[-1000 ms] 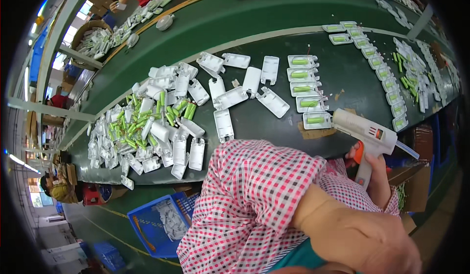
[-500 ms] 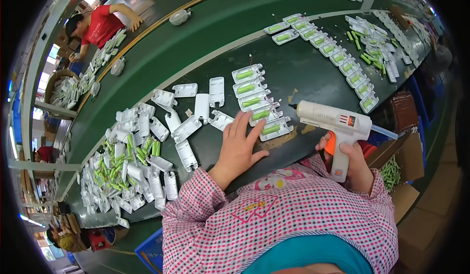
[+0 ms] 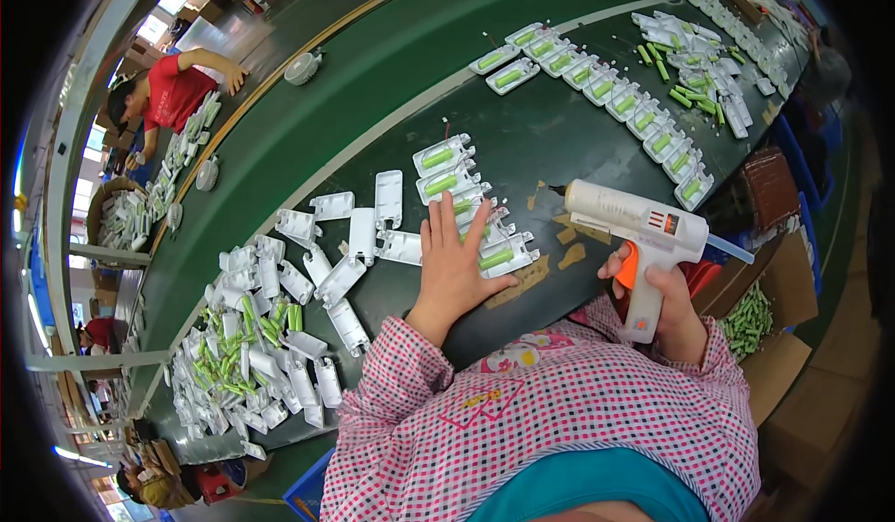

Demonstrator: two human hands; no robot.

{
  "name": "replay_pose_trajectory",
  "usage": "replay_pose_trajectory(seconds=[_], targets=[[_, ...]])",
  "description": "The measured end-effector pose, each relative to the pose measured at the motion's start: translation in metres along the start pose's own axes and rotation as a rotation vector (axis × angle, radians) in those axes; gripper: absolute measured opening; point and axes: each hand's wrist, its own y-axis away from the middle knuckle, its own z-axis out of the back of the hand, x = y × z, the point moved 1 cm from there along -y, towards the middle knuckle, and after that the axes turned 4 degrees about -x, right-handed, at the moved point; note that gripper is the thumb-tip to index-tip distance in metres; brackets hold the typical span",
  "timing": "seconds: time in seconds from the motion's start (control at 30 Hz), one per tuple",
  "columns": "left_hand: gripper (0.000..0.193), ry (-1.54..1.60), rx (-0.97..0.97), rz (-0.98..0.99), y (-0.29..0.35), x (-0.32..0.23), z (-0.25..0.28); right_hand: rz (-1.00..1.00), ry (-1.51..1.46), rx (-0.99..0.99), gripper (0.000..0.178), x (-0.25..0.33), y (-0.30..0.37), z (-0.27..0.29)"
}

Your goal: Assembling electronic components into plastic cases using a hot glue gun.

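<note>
My right hand (image 3: 667,303) grips a white hot glue gun (image 3: 634,216) by its handle, with fingers at the orange trigger (image 3: 626,266). The black nozzle points left, and a clear glue stick (image 3: 730,248) sticks out behind. My left hand (image 3: 452,270) lies flat with fingers spread, over the left side of a column of white plastic casings (image 3: 438,158), covering parts of the middle ones. Each visible casing in that column holds a green cylindrical battery cell (image 3: 498,258). Between the nozzle and the column there is a gap of bare dark table.
Empty white casings (image 3: 362,233) lie left of my hand, beside a heap of casings and green cells (image 3: 224,354). Another filled row (image 3: 643,121) curves along the far right. An open carton (image 3: 788,280) of green pieces stands at right. A co-worker in red (image 3: 177,93) sits across the green conveyor (image 3: 373,65).
My left hand has slid farther up the column and now covers more casings. The glue gun stays in my right hand, nearly unmoved. The whole view has shifted slightly.
</note>
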Motion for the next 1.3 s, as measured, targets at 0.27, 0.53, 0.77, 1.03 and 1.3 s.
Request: replay_pose_trajectory(seconds=[0.27, 0.53, 0.77, 1.03, 1.3], targets=[[0.115, 0.064, 0.013, -0.086, -0.036, -0.026, -0.017, 0.055, -0.056, -0.015, 0.049, 0.003, -0.013, 0.008], [0.114, 0.119, -0.027, -0.145, -0.076, -0.059, -0.049, 0.163, -0.087, -0.062, 0.048, 0.013, -0.019, 0.028], [0.113, 0.162, -0.159, -0.080, -0.152, -0.057, -0.086, 0.286, -0.163, -0.130, 0.049, 0.018, -0.024, 0.047], [0.110, 0.202, -0.149, 0.039, -0.211, -0.059, -0.100, 0.258, -0.203, -0.166, 0.047, 0.011, -0.029, 0.051], [0.077, 0.178, -0.288, -0.063, -0.197, -0.052, -0.076, 0.289, -0.251, -0.121, 0.048, 0.007, -0.036, 0.057]])
